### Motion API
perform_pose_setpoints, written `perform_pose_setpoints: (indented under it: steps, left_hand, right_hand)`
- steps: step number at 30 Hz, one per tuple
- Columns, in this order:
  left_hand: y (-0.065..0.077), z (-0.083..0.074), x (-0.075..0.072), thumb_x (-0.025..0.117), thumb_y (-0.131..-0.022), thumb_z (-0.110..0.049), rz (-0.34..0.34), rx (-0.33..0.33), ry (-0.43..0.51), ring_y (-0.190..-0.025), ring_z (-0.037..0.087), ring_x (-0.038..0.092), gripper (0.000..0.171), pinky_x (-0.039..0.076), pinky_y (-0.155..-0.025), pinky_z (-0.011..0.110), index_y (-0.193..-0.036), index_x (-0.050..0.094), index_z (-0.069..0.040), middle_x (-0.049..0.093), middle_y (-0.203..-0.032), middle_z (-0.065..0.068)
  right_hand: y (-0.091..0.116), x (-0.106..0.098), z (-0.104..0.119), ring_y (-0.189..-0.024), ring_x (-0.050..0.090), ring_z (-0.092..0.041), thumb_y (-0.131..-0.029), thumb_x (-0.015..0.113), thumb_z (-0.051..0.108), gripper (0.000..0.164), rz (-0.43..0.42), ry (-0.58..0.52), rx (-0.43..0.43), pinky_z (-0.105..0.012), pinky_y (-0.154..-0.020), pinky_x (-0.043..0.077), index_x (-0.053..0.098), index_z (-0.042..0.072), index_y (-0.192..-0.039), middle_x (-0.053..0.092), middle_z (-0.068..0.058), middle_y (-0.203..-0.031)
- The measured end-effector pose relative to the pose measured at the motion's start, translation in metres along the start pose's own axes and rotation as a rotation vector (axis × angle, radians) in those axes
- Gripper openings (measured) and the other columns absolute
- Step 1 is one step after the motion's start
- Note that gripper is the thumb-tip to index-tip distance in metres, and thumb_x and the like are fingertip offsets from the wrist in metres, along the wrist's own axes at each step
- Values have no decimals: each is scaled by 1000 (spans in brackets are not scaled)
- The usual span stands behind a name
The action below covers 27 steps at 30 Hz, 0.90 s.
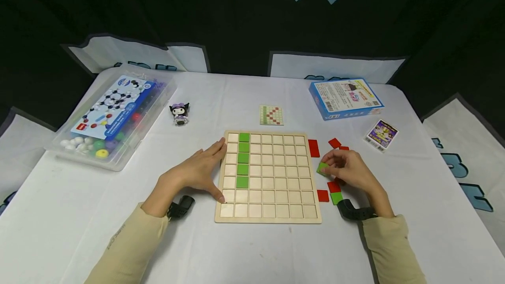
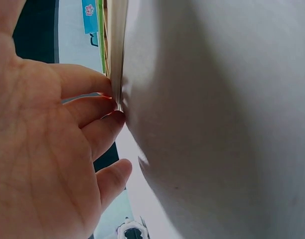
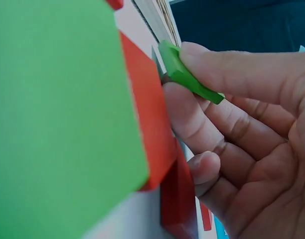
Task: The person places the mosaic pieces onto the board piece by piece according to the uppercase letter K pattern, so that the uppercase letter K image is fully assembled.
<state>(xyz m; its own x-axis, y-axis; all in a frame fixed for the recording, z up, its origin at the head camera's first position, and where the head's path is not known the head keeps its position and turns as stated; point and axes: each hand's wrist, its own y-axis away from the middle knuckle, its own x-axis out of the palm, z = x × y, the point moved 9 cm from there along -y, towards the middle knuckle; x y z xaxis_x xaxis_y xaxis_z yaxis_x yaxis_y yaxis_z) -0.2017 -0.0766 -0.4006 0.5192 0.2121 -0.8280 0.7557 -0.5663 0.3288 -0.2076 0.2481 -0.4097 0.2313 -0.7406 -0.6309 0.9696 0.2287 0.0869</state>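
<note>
A wooden grid board [image 1: 268, 221] lies on the white table, with a column of several green tiles [image 1: 243, 158] in its second column from the left. My left hand [image 1: 199, 170] is spread along the board's left edge. In the left wrist view its fingertips [image 2: 117, 117] touch the board's side [image 2: 117, 45]. Right of the board, my right hand [image 1: 349, 168] pinches a green tile [image 3: 180, 67] between thumb and fingers, a little beside the board's edge. Around that hand lie several red tiles [image 1: 313, 148] and another green tile [image 1: 336, 198].
Behind the board lies a small pattern card [image 1: 271, 115]. A clear case of coloured balls [image 1: 118, 161] and a small figurine [image 1: 179, 114] are at the left. A blue box [image 1: 347, 98] and a small purple-faced box [image 1: 382, 135] lie at the right.
</note>
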Motion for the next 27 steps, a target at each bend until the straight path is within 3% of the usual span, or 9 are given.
perform_pose_setpoints:
  steps: [6, 15, 27]
  left_hand:
    - [0, 0, 0, 90, -57, -46, -7, 5, 3, -149, 35, 7, 134, 15, -117, 60, -151, 10, 7, -1, -161, 20]
    - [-1, 0, 0, 90, -55, -48, -19, -1, -8, -149, 34, 8, 135, 17, -117, 59, -151, 11, 6, 0, -161, 19]
    - [-1, 1, 0, 90, -56, -47, -15, 1, -9, -149, 34, 9, 135, 16, -118, 57, -152, 10, 5, 0, -161, 19]
  right_hand:
    - [-3, -5, -3, -72, 60, -14, -84, 72, 10, 23, -47, 43, 29, -20, -65, 52, 69, -2, -102, 68, -11, -85]
    - [-8, -4, 11, -78, 63, -13, -85, 70, 9, 26, -22, -11, -11, -17, -72, 53, 68, -2, -108, 68, -16, -93]
    - [-23, 8, 35, -76, 66, -10, -85, 69, 5, 28, 25, -117, -80, -22, -67, 53, 67, -3, -111, 69, -17, -94]
